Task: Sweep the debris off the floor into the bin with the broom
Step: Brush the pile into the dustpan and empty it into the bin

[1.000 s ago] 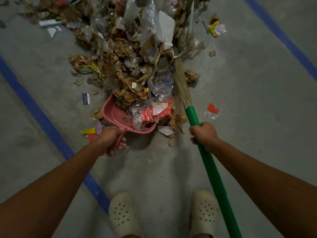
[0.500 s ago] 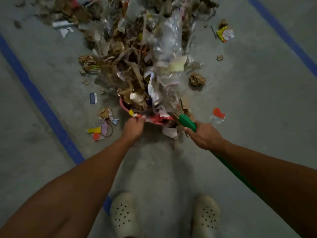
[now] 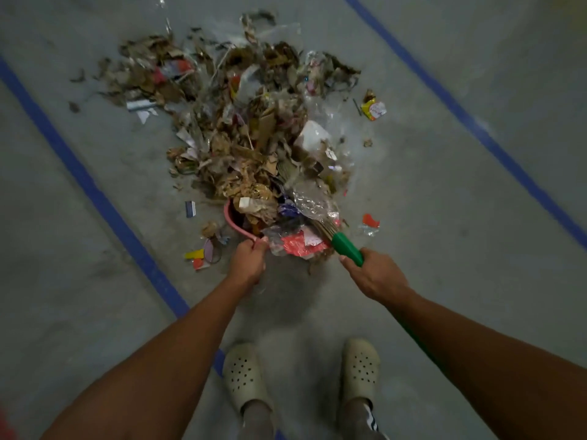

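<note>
Stands in pale clogs on bare grey concrete floor. Just ahead, left grip curled on the near rim of the pink dustpan; right grip wrapped round the green broom handle, right behind the bristles. Bristles buried in the near edge of the debris, with paper and plastic heaped over the dustpan. Stray scraps close on both sides. Blue floor lines flanking left and right, open concrete beyond each.
</note>
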A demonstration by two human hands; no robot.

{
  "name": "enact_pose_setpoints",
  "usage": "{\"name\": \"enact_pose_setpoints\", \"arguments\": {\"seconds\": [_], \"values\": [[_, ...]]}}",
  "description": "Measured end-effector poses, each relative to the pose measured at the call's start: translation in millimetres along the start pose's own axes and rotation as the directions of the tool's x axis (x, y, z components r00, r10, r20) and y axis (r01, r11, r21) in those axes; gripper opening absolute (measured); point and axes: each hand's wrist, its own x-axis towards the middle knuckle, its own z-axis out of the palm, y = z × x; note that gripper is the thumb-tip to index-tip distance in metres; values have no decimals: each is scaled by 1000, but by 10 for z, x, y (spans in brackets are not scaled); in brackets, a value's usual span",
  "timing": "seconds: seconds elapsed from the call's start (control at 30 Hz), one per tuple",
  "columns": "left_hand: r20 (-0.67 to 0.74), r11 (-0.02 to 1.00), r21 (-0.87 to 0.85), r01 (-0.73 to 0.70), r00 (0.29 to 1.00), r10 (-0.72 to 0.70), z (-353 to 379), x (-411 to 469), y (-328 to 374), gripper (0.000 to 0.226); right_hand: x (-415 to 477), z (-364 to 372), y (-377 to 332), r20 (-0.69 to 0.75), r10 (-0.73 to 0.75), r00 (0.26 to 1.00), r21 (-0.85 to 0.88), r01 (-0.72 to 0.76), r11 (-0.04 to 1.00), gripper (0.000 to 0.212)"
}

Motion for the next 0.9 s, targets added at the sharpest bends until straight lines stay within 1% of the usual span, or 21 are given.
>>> {"name": "enact_pose_setpoints", "arguments": {"seconds": [0.13, 0.27, 0.37, 0.5, 0.57, 0.63, 0.7, 0.9], "values": [[-3, 1000, -4, 12, 1000, -12, -223, -682, 445, 36, -559, -569, -225, 7, 17, 1000, 19, -17, 1000, 53], [-14, 1000, -8, -3, 1000, 3, -560, -1470, 1009, 35, -1229, -1229, -571, -13, 43, 999, 57, -42, 997, 61], [4, 1000, -19, 9, 1000, -9, -870, -2046, 1438, 31, -1762, -1669, -863, -9, 77, 997, 128, -75, 989, 68], [45, 999, -19, 31, 999, -30, -1287, -2702, 1964, 21, -2478, -2089, -1230, -20, 135, 991, 241, -126, 962, 64], [57, 999, -20, 35, 998, -33, -1476, -3015, 2176, 20, -2821, -2276, -1403, -16, 162, 987, 297, -150, 943, 62], [81, 999, -40, 25, 996, -21, -1644, -3304, 2337, 24, -3123, -2415, -1529, -24, 193, 981, 353, -172, 920, 63], [95, 999, -50, 13, 995, -8, -1781, -3568, 2443, 23, -3379, -2523, -1625, -35, 219, 975, 394, -188, 900, 62], [78, 995, -89, -33, 996, 40, -2048, -4164, 2504, 21, -3872, -2689, -1806, -45, 215, 976, 472, -169, 865, 60]]}}
